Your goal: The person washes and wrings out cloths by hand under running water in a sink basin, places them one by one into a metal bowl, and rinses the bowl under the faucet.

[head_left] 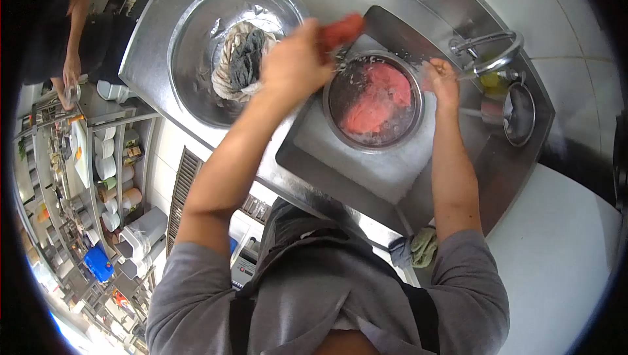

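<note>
My left hand, blurred by motion, is closed on a red cloth above the gap between two round metal bowls. Below and to the right of it, a metal bowl stands in the sink with pink-red cloth lying in water. My right hand is at that bowl's right side, near the faucet; its fingers are curled, and what they may hold is blurred. At the left, the larger metal bowl holds a bundle of beige and dark grey cloths.
A metal container lies tilted in the sink's right corner beside something yellow-green. Green and grey rags hang at the sink's front edge. Another person's arm shows at the upper left, above shelves with stacked dishes.
</note>
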`<state>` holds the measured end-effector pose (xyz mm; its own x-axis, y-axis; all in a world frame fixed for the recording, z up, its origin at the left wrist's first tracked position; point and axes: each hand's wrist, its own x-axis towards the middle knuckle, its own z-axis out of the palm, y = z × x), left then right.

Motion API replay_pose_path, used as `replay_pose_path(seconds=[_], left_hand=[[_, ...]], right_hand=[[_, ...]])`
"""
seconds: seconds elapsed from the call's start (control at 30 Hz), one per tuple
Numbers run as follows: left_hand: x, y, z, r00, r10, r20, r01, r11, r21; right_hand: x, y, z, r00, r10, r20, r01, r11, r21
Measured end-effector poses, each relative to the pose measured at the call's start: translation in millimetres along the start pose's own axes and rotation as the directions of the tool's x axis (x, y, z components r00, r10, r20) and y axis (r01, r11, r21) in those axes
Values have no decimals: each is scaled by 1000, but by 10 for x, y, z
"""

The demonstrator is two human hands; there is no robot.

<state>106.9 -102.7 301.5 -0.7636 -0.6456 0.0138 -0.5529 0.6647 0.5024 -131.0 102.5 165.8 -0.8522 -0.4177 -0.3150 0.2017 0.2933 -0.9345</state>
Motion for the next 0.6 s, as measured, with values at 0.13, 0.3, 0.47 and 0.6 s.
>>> replay_pose_path(seconds=[0.13, 0.3, 0.47, 0.6], left_hand=[[-370, -588, -723, 994, -106, -22, 106, 994, -25], [-907, -980, -914, 969, -224, -109, 189, 946, -263], [-1097, -1002, -769, 960, -244, -136, 169, 896, -411], [-856, -538, -542, 996, -23, -90, -17, 910, -414]], right_hand=[[522, 849, 68, 982, -148, 121, 190, 814, -549], [540, 2477, 175, 949, -75, 306, 299, -83, -951], [265, 2122, 293, 998, -8, -56, -36, 680, -732], [542, 1677, 259, 960, -224, -169, 118, 868, -483]])
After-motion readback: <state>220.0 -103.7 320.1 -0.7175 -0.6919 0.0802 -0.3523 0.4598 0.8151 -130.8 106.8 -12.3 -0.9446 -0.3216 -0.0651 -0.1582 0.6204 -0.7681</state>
